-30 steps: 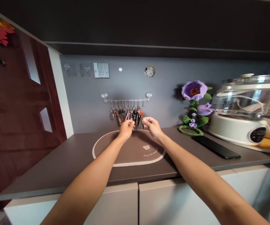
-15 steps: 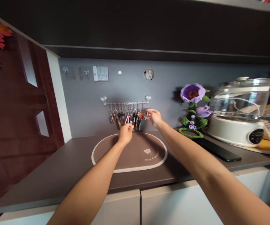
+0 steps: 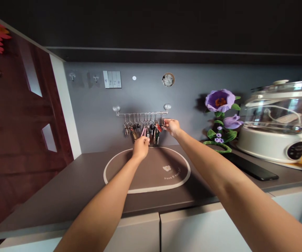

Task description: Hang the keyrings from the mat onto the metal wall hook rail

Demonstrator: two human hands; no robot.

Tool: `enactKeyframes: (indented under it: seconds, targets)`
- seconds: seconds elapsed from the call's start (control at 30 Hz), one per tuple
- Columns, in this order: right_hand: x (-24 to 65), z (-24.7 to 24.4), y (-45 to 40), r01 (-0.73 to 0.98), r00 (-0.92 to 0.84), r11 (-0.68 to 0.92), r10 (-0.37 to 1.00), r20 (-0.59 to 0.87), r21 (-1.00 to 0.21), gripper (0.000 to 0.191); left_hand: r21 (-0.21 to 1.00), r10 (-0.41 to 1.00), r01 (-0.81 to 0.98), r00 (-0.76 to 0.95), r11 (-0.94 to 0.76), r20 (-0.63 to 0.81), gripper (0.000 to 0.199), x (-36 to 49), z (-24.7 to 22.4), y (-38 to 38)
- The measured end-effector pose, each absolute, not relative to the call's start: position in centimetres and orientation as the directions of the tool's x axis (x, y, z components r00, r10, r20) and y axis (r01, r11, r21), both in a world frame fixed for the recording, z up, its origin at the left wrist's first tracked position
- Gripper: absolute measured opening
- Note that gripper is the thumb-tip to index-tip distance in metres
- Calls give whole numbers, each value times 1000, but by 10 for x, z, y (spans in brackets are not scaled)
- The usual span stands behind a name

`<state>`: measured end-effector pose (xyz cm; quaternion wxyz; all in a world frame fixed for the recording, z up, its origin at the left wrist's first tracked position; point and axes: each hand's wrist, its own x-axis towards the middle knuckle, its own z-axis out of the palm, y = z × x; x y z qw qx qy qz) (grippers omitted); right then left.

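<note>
A clear rail (image 3: 142,113) with hooks is fixed to the grey wall, and several bunches of keys (image 3: 133,130) hang from it. My left hand (image 3: 141,147) is closed just below the middle of the row, by a pink strap (image 3: 143,132); what its fingers grip is too small to make out. At the rail's right end, my right hand (image 3: 172,126) pinches a small key at the last hook. A red tag (image 3: 158,127) hangs between the two hands.
Below lies an oval brown mat (image 3: 151,171) on the dark counter (image 3: 79,185). To the right are a purple flower ornament (image 3: 220,101), a black phone (image 3: 253,168) and a white appliance (image 3: 268,143) with a clear top. A dark cabinet (image 3: 151,28) overhangs everything.
The camera view has shifted slightly. My right hand has moved a little up and closer to the rail's last hook, with the key. My left hand has stayed almost in place.
</note>
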<state>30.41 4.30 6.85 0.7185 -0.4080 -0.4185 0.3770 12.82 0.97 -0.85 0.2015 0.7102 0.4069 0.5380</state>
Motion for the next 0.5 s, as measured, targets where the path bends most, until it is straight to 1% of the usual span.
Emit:
enactKeyframes:
  seconds: [0.27, 0.4, 0.5]
  targets:
    - [304, 62, 41, -189, 365, 354, 891, 269, -916, 8, 731, 793, 344, 75, -590, 605, 15, 128, -7, 10]
    - [308, 52, 46, -125, 362, 378, 878, 312, -917, 3, 738, 803, 358, 62, -572, 592, 14, 127, -4, 9]
    - [312, 46, 51, -42, 371, 411, 853, 368, -911, 7, 754, 820, 355, 71, -552, 567, 13, 126, -5, 9]
